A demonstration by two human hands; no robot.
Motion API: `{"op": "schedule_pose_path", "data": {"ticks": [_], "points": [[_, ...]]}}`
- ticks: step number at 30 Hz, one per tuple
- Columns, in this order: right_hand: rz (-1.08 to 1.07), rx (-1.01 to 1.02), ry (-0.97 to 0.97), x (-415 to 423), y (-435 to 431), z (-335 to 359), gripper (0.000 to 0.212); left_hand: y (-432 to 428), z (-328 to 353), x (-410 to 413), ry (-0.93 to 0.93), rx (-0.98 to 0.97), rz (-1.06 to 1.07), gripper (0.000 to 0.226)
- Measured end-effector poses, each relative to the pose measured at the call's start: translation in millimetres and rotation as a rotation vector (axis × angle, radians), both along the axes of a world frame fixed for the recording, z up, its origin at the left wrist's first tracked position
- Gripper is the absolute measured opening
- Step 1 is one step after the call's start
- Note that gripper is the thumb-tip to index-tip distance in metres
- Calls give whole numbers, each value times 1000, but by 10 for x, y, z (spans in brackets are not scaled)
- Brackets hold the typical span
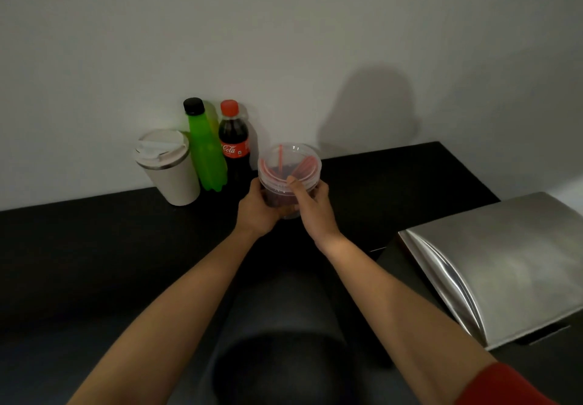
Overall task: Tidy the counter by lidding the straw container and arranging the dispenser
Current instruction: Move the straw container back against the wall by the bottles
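I am watching both hands closing around the round clear plastic straw container (288,180), which is sitting near the back of the black table (94,246), just in front of the wall. The left hand (257,212) is cupping the container's left side, fingers wrapped around its wall. The right hand (315,209) is gripping the right side, with its thumb (295,185) pressing down on the clear plastic lid (290,158) at the near rim. The lid is lying on top of the container; I cannot tell whether it is fully snapped down. Red drinking straws (279,160) are showing through the lid, leaning against the inner wall.

Just left of the container, the dark cola bottle with a red cap (234,139) is standing upright against the wall, the bright green bottle with a black cap (205,149) right beside it, and the cream travel tumbler with a white lid (168,168) further left. Well off to the right, the brushed-steel dispenser with a curved front (492,265) is sitting at the table's near right edge.
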State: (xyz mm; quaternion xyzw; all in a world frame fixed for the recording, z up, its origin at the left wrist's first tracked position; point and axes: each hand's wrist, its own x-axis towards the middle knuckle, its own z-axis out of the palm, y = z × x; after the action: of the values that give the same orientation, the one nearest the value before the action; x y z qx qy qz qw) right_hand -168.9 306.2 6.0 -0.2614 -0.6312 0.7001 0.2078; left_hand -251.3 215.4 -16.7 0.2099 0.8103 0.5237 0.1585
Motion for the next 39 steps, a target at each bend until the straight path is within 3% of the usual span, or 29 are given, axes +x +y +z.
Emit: {"op": "schedule_pose_path", "data": {"ticks": [3,6,39], "points": [[-26,-62,-11,-77,25,-4,64,67,-12,-48,-5,1,1,84],[-62,-89,-41,-165,58,-24,74,125,-16,-115,-6,5,1,83],[-128,-105,-62,-577,433,-159,82,536,2,-493,21,-63,-71,81]]}}
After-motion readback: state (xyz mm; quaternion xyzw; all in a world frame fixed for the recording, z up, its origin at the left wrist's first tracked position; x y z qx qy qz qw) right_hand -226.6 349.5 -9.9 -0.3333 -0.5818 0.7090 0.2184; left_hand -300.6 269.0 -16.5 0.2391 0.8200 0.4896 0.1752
